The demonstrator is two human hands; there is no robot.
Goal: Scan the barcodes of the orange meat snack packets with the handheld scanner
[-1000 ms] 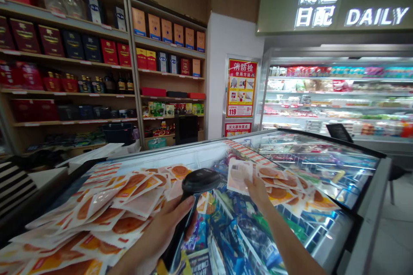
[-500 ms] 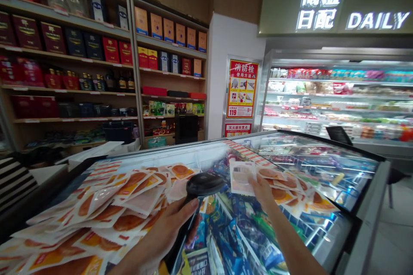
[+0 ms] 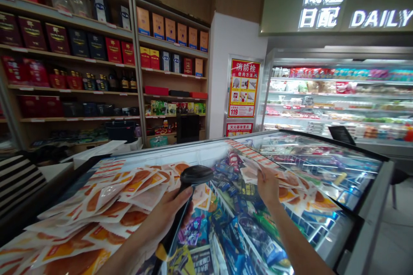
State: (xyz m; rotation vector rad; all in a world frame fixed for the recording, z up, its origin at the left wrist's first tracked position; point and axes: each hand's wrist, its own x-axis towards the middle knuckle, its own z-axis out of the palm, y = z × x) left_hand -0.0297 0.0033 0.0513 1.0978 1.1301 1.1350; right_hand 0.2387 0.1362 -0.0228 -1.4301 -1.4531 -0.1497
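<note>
Pinching a packet [image 3: 250,172] jutting leftward is the right hand [image 3: 268,185]; gripping a scanner [image 3: 195,175], the left hand [image 3: 166,215].

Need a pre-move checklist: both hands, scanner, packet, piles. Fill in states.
1. Scanner secured: ok, left hand wraps its handle.
2. Packet secured: ok, right hand grips it near one end.
3. Packet clear of the smaller pile: cannot tell, they overlap in view.
4. Packet print readable: not ok, packet tilted and print indistinct here.
5. Larger pile neatly stacked: not ok, its packets overlap at mixed angles.
</note>
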